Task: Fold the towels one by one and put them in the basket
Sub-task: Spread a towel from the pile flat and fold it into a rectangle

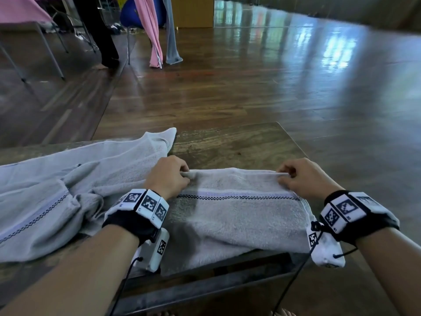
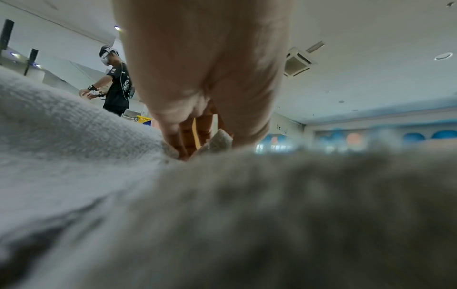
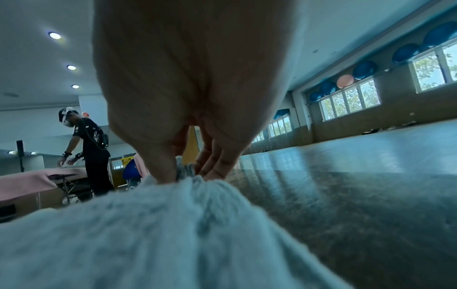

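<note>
The head view looks down and forward from above both hands, the left hand (image 1: 167,176) and right hand (image 1: 306,179) side by side over the towel (image 1: 239,215). Each wrist view sits low, just behind its own hand, very close to the cloth, looking forward and up along the fingers. All three share the towel's far edge; both wrist views share a bystander (image 3: 92,154) beyond the hands, left.

Grey towel (image 1: 239,215) folded on table.
</note>
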